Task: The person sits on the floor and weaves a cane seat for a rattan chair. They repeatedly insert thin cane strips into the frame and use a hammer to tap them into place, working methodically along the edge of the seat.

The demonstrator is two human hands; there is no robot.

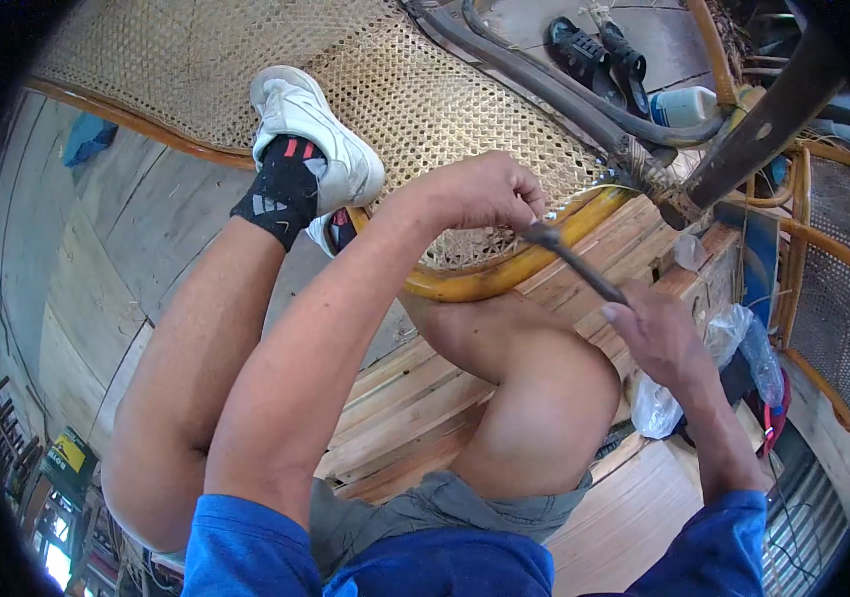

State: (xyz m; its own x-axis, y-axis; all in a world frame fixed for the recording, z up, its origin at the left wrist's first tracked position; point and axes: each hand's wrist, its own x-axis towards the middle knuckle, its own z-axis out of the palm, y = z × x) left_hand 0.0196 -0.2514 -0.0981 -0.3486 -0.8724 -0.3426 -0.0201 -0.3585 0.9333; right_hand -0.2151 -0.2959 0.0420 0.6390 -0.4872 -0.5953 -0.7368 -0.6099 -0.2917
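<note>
My left hand (495,191) is closed in a pinch at the edge of a woven cane panel (425,90), just above a curved yellow-brown rattan rim (490,282). What the fingertips hold, if anything, is too small to make out. My right hand (662,336) grips the handle of a hammer (584,271). Its dark head lies beside my left fingertips, over the rim; I cannot tell whether it touches. Small pale bits and a thin yellow strand (624,186) show along the panel's edge to the right of my left hand.
My legs straddle wooden slats (395,393), one white shoe (318,129) against the cane panel. Dark poles (544,90) cross beyond it. Black sandals (594,62) and a white bottle (682,106) lie far right. Plastic bags (656,406) and another rattan piece (838,269) are at right.
</note>
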